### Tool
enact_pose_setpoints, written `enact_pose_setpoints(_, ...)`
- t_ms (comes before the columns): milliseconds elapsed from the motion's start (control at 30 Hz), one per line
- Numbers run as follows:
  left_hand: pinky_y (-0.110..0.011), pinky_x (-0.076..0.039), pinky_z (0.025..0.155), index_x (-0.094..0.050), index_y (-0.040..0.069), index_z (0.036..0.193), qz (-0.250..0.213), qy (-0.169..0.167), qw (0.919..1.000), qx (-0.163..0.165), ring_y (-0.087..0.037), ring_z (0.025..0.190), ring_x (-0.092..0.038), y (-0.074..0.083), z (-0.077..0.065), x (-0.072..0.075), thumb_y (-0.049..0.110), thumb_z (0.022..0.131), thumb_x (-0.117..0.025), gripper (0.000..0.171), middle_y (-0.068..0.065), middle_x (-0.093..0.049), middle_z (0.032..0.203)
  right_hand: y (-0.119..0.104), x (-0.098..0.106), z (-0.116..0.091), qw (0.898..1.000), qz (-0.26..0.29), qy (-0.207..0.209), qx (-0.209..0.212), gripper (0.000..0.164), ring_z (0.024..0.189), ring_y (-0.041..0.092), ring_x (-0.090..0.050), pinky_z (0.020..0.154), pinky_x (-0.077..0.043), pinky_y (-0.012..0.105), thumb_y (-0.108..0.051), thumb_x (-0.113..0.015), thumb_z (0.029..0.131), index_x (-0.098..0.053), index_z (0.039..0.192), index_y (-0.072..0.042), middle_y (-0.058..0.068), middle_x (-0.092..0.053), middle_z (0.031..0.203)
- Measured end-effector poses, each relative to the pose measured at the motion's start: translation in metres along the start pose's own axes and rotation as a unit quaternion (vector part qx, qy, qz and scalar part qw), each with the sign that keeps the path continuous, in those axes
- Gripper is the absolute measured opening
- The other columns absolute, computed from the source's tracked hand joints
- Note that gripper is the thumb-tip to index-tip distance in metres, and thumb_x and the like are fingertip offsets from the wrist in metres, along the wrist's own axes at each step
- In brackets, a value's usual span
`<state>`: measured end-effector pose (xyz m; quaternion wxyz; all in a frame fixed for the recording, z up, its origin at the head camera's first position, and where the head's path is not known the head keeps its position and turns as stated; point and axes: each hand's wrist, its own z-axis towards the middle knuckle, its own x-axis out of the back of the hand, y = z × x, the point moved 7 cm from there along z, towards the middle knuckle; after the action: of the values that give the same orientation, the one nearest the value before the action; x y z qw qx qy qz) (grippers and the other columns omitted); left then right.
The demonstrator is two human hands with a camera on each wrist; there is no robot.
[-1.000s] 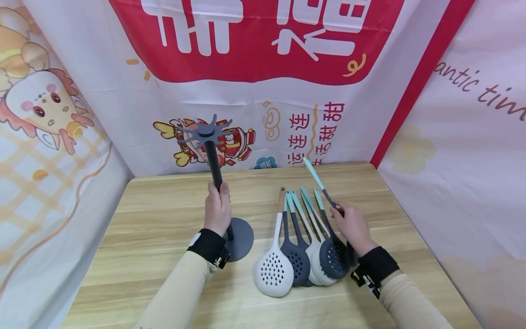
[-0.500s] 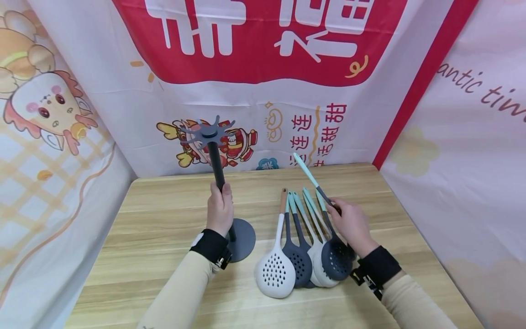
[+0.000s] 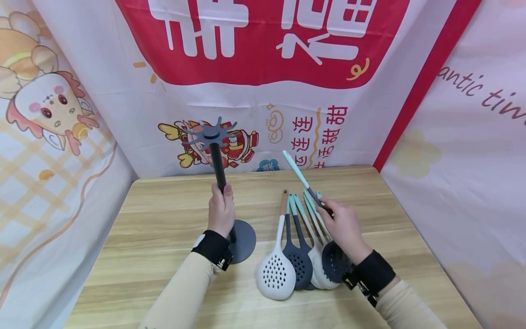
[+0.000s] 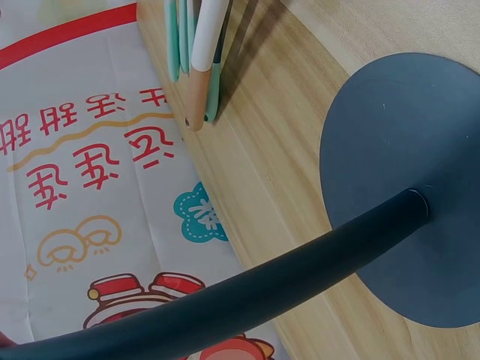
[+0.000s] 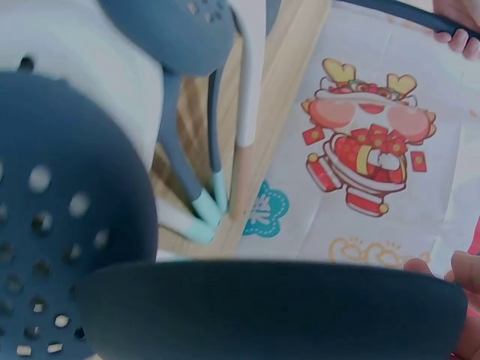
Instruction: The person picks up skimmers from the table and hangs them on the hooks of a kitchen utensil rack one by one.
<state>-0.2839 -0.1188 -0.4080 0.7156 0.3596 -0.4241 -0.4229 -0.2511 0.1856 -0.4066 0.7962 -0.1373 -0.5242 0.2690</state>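
Observation:
My left hand [image 3: 221, 211] grips the post of a dark grey utensil stand [image 3: 218, 164], with round base [image 4: 390, 135] and spoked top. My right hand [image 3: 342, 225] holds a dark utensil with a mint handle [image 3: 297, 170] by its shaft, raised over the pile. In the right wrist view its dark end [image 5: 270, 311] fills the bottom; I cannot tell its kind. Below lie several utensils side by side: a white skimmer [image 3: 276, 276] with a wooden handle tip, a dark skimmer [image 3: 299, 265], white-headed ones, and a dark slotted one [image 3: 334, 260] partly under the right wrist.
Everything is on a wood-grain table [image 3: 164, 256]. Printed cloth [image 3: 263, 96] hangs behind the table, with more cloth on the left [image 3: 61, 183] and right [image 3: 464, 183].
The right hand has moved left with the mint-handled utensil, its handle tip swinging left and upward toward the stand. The left hand keeps its grip on the post.

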Motion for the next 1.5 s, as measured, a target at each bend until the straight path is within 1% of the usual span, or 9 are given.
enact_pose_setpoints(167, -0.031, -0.032, 0.056, -0.039, -0.001, 0.110, 0.004, 0.000, 0.9999, -0.015, -0.021, 0.058, -0.037, 0.002, 0.000, -0.002, 0.037, 0.108, -0.030, 0.039, -0.005, -0.039, 0.073, -0.010, 0.000, -0.003, 1.000, 0.013, 0.006, 0.005, 0.025, 0.065, 0.017, -0.056, 0.055, -0.043, 0.027, -0.014, -0.069, 0.094, -0.071, 0.116, -0.004, 0.011, -0.072, 0.087)
enact_pose_setpoints(300, -0.031, -0.031, 0.057, -0.039, -0.001, 0.109, 0.005, 0.007, 0.9996, -0.026, -0.021, 0.058, -0.037, 0.003, 0.000, -0.001, 0.040, 0.108, -0.030, 0.042, -0.005, -0.039, 0.073, -0.018, -0.001, -0.004, 1.000, 0.015, 0.003, 0.011, 0.026, 0.066, 0.016, -0.056, 0.055, -0.043, 0.025, -0.016, -0.069, 0.094, -0.070, 0.117, -0.005, 0.012, -0.072, 0.089)
enact_pose_setpoints(500, -0.031, -0.031, 0.056, -0.039, -0.001, 0.109, 0.007, 0.007, 0.9996, -0.028, -0.021, 0.058, -0.037, 0.002, 0.001, 0.000, 0.041, 0.107, -0.030, 0.042, -0.004, -0.038, 0.073, -0.030, -0.002, -0.003, 1.000, 0.023, -0.005, 0.016, 0.025, 0.063, 0.014, -0.053, 0.053, -0.041, 0.024, -0.016, -0.069, 0.094, -0.070, 0.116, -0.005, 0.011, -0.071, 0.087)
enact_pose_setpoints(700, -0.031, -0.032, 0.056, -0.039, -0.001, 0.109, 0.010, 0.012, 0.9994, -0.031, -0.021, 0.058, -0.037, 0.003, 0.001, 0.001, 0.043, 0.107, -0.029, 0.045, -0.005, -0.039, 0.073, -0.037, -0.005, -0.003, 0.999, 0.035, -0.010, 0.021, 0.024, 0.064, 0.013, -0.055, 0.053, -0.043, 0.023, -0.018, -0.069, 0.094, -0.071, 0.115, -0.007, 0.008, -0.072, 0.087)
enact_pose_setpoints(867, -0.031, -0.032, 0.057, -0.039, -0.001, 0.108, 0.007, 0.014, 0.9995, -0.026, -0.021, 0.059, -0.038, 0.002, -0.001, 0.002, 0.038, 0.108, -0.031, 0.040, -0.005, -0.039, 0.073, -0.042, -0.009, -0.003, 0.998, 0.047, -0.017, 0.026, 0.023, 0.061, 0.010, -0.050, 0.051, -0.042, 0.022, -0.018, -0.070, 0.094, -0.071, 0.114, -0.008, 0.004, -0.068, 0.080)
enact_pose_setpoints(967, -0.031, -0.032, 0.056, -0.039, -0.001, 0.108, 0.007, 0.015, 0.9996, -0.021, -0.021, 0.058, -0.037, 0.000, -0.002, 0.002, 0.036, 0.108, -0.031, 0.038, -0.004, -0.039, 0.073, -0.044, -0.012, -0.005, 0.998, 0.055, -0.021, 0.027, 0.023, 0.060, 0.010, -0.049, 0.050, -0.042, 0.021, -0.017, -0.070, 0.093, -0.071, 0.115, -0.008, 0.003, -0.068, 0.080)
enact_pose_setpoints(1200, -0.031, -0.033, 0.057, -0.040, -0.001, 0.110, 0.009, 0.012, 0.9998, -0.015, -0.021, 0.058, -0.038, -0.001, -0.002, 0.002, 0.035, 0.108, -0.031, 0.038, -0.005, -0.039, 0.073, -0.051, -0.016, -0.006, 0.996, 0.080, -0.025, 0.026, 0.025, 0.065, 0.010, -0.055, 0.055, -0.047, 0.022, -0.016, -0.070, 0.093, -0.071, 0.116, -0.006, 0.005, -0.071, 0.085)
enact_pose_setpoints(1500, -0.032, -0.033, 0.057, -0.040, -0.002, 0.109, 0.012, 0.020, 0.9994, -0.025, -0.021, 0.058, -0.038, -0.001, -0.001, 0.002, 0.043, 0.107, -0.029, 0.046, -0.005, -0.040, 0.073, -0.066, -0.010, -0.001, 0.992, 0.119, -0.019, 0.031, 0.022, 0.068, 0.011, -0.059, 0.058, -0.049, 0.021, -0.016, -0.069, 0.094, -0.072, 0.114, -0.007, 0.003, -0.071, 0.083)
